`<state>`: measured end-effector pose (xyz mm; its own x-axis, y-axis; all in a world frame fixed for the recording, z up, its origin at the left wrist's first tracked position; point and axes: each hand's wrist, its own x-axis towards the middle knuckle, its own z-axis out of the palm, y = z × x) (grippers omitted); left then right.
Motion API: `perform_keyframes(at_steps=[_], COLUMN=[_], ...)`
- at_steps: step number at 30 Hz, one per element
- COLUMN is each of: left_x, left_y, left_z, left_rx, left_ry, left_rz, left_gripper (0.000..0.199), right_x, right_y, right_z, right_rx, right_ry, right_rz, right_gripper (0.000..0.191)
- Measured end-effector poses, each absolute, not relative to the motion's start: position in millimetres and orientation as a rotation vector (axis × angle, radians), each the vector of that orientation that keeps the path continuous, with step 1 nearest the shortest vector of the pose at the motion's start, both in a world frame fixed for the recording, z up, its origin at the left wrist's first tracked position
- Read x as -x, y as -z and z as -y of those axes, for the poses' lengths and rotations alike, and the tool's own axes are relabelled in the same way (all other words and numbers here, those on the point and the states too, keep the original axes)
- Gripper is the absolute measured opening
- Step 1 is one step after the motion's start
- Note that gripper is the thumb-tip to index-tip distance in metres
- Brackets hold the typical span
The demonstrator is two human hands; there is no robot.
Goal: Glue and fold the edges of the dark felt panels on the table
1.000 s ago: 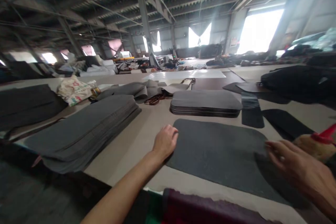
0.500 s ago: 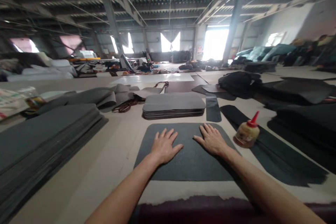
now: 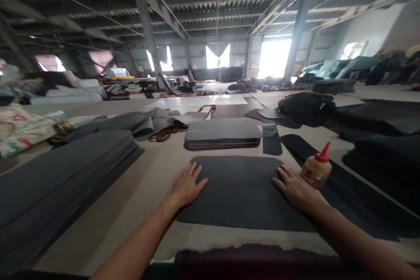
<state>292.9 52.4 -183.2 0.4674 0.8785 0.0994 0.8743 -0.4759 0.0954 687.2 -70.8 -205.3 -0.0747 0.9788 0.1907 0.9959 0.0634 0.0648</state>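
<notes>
A dark grey sheet with rounded corners [image 3: 241, 192] lies flat on the table, between my hands. My left hand [image 3: 187, 185] rests on its left edge with the fingers apart, holding nothing. On the sheet's right edge lies my right hand [image 3: 297, 187], fingers spread and nothing held. Just beyond that hand stands a glue bottle with a red pointed cap [image 3: 316, 168], partly hidden by the hand. Behind the sheet sits a neat stack of grey pieces [image 3: 223, 131], and a short dark strip [image 3: 271, 137] is to its right.
A tall pile of grey sheets [image 3: 65, 170] takes up the left. Long dark strips [image 3: 357, 192] and dark stacks [image 3: 387, 157] lie at the right. Farther back are a black bundle [image 3: 306, 107], a printed bag [image 3: 24, 129] and brown cord [image 3: 162, 133].
My hands have moved apart, from the upper middle of the sheet to its left and right edges. The view has shifted slightly left.
</notes>
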Motion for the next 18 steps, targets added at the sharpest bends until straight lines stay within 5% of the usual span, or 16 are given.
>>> perform_keyframes(at_steps=[4, 8, 13, 16, 18], left_x=[-293, -288, -252, -221, -204], left_y=[179, 173, 161, 167, 185], left_z=[-42, -16, 35, 60, 70], left_rx=[-2.654, -2.634, -2.674, -2.743, -2.853], left_ry=[-0.172, -0.152, -0.047, -0.046, -0.114], left_rz=[-1.611, -1.696, -1.313, -1.084, -1.015], left_gripper=[0.070, 0.065, 0.072, 0.093, 0.088], right_x=[-698, -686, -673, -679, -687], right_y=[216, 212, 209, 222, 233], right_z=[108, 155, 198, 202, 200], right_rx=[1.907, 1.778, 1.486, 1.507, 1.522], right_ry=[0.510, 0.348, 0.257, 0.241, 0.238], right_rz=[2.177, 2.276, 2.492, 2.494, 2.493], right_gripper=[0.051, 0.063, 0.127, 0.112, 0.097])
